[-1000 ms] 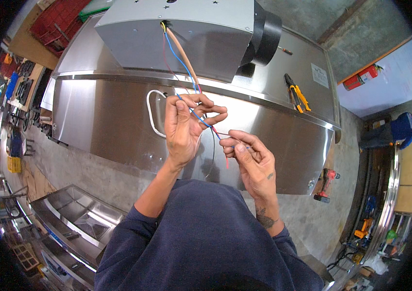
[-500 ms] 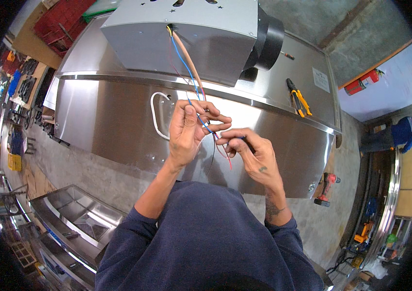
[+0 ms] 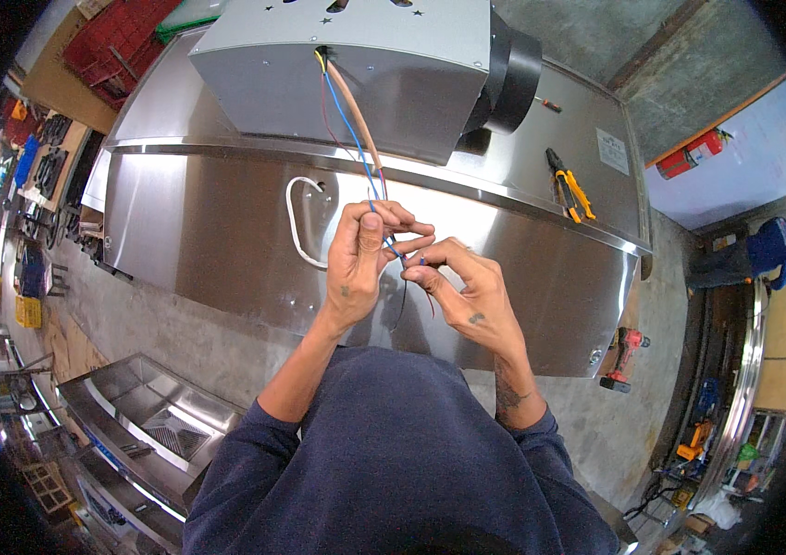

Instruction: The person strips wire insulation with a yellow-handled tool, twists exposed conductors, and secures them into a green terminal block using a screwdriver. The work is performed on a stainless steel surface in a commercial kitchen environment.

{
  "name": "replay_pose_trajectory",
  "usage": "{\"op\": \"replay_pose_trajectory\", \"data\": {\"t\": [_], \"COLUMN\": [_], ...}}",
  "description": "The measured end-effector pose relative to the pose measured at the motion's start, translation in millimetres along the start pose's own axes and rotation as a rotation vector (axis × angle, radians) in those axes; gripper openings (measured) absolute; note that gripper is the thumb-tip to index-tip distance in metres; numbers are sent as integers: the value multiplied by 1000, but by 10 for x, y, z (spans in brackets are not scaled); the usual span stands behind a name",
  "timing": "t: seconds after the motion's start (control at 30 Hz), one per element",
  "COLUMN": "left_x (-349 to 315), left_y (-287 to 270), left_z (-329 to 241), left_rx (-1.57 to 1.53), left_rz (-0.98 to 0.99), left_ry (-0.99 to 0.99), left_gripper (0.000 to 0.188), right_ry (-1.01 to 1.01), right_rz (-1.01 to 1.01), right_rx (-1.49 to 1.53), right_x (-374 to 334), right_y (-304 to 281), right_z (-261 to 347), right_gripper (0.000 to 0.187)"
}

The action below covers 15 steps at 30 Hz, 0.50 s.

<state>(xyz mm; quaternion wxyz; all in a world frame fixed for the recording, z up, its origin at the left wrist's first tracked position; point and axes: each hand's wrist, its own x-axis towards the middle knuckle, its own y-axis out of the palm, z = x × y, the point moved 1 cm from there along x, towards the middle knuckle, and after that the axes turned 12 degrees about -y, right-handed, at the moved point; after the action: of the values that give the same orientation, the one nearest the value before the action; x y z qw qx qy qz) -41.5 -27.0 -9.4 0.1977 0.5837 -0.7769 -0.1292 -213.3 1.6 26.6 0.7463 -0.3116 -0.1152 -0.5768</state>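
Thin wires and a thick tan cable (image 3: 353,104) come out of a hole in the side of a grey metal box (image 3: 263,102). My left hand (image 3: 358,250) pinches the blue wire (image 3: 342,113) between thumb and forefinger, its other fingers spread toward the right. Close beside it, the thumb and forefinger of my right hand (image 3: 467,287) are closed on the blue wire's lower part; the fingers partly hide its end. A dark red wire (image 3: 326,111) runs down near the blue one. Loose dark and red wire ends dangle below my hands.
The box stands on a stainless steel hood (image 3: 208,213), with a black round duct collar (image 3: 513,79) at its right. Yellow-handled pliers (image 3: 570,190) and a screwdriver (image 3: 548,106) lie on the steel. A white cable (image 3: 293,227) loops from the front panel. A red drill (image 3: 629,351) is at right.
My right hand has moved left, up close to my left hand, bringing the blue wire's end inward. My left hand has shifted slightly left and down.
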Motion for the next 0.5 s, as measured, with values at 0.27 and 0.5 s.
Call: {"op": "replay_pose_trajectory", "data": {"t": [0.27,0.5], "left_x": [-33,-70], "left_y": [28,-1], "left_z": [-119,-242], "left_rx": [291,284], "left_rz": [-198,-201], "left_ry": [-101,-182], "left_gripper": [41,35], "right_ry": [259,190], "right_rz": [-374,-484], "right_rx": [158,104], "right_x": [40,2], "right_y": [217,266], "right_z": [-35,-128], "right_gripper": [17,16]}}
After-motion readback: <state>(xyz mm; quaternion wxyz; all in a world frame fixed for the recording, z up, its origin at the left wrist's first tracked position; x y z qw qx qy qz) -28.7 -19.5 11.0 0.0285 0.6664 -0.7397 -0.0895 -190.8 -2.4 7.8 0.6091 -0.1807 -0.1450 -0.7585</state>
